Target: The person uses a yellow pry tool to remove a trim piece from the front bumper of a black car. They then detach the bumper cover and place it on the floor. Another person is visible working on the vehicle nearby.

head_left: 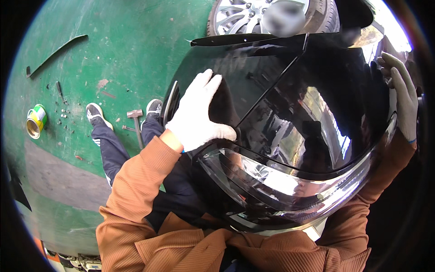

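The glossy black front corner of a car fills the middle and right, with a bumper [258, 68] and a fender panel [335, 72] meeting at a slanting seam. Below them, close to my body, lies a clear-lensed headlight [267, 177]. My left hand [197, 113], in a white knit glove, lies on the bumper with its thumb apart and pointing toward the seam near the headlight. Over at the far right, my gloved right hand [402, 97] is beside the car's black bodywork, its fingers stretched out. Whether its palm touches the surface cannot be told. Neither hand grips anything.
An alloy wheel [253, 16] stands beyond the bumper. On the green floor [136, 54] lie a hammer [135, 120], a screwdriver [59, 89], a curved dark strip [56, 52], scattered small fasteners and a green-yellow can [36, 121]. My shoes [97, 114] are near the hammer.
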Motion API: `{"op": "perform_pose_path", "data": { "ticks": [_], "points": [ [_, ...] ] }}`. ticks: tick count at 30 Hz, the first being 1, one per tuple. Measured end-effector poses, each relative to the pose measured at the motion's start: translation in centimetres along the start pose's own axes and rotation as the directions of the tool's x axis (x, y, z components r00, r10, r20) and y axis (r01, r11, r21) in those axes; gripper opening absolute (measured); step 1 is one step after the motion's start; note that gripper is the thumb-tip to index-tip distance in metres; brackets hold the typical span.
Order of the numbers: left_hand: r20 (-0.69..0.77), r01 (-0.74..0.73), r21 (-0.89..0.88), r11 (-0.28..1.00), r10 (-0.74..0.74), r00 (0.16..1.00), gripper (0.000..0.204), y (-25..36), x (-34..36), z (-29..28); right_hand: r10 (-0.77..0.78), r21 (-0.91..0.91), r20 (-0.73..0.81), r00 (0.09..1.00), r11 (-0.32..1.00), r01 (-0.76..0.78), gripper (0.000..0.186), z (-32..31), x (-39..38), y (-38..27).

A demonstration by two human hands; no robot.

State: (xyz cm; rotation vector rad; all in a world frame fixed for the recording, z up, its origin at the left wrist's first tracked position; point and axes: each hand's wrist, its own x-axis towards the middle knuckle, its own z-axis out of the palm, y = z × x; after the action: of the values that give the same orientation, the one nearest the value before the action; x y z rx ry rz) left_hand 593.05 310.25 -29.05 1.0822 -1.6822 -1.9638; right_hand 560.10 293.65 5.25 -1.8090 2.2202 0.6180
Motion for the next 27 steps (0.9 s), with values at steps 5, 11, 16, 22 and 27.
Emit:
{"op": "perform_pose_path", "data": {
  "ticks": [5, 11, 16, 22, 27],
  "points": [
    [-0.080, -0.070, -0.018, 0.997, 0.069, 0.994, 0.097, 0.5, 0.7, 0.7, -0.012, 0.228, 0.016, 1.000, 0.974, 0.008, 0.039, 0.7, -0.1, -2.7],
    [-0.322, -0.354, 0.188, 0.916, 0.398, 0.859, 0.037, 7.3, 8.2, 0.3, -0.015, 0.248, 0.008, 1.000, 0.969, 0.013, 0.037, 0.3, -0.5, -3.3],
    [-0.271, -0.475, 0.136, 0.869, 0.494, 0.826, 0.034, 7.7, 14.1, -0.5, -0.038, 0.193, 0.023, 0.999, 0.981, 0.033, 0.038, 0.3, -0.1, -3.2],
    [-0.370, -0.110, -0.055, 0.992, 0.082, 0.925, 0.043, -0.7, 9.4, -0.2, -0.054, 0.185, 0.003, 0.999, 0.981, 0.052, 0.040, 0.2, -0.4, -1.2],
    [-0.379, 0.120, -0.155, 0.981, -0.171, 0.909, 0.056, -13.0, -0.4, 4.6, -0.017, 0.059, 0.092, 0.996, 0.998, 0.012, 0.043, -0.3, 0.4, -0.6]
  ]
}}
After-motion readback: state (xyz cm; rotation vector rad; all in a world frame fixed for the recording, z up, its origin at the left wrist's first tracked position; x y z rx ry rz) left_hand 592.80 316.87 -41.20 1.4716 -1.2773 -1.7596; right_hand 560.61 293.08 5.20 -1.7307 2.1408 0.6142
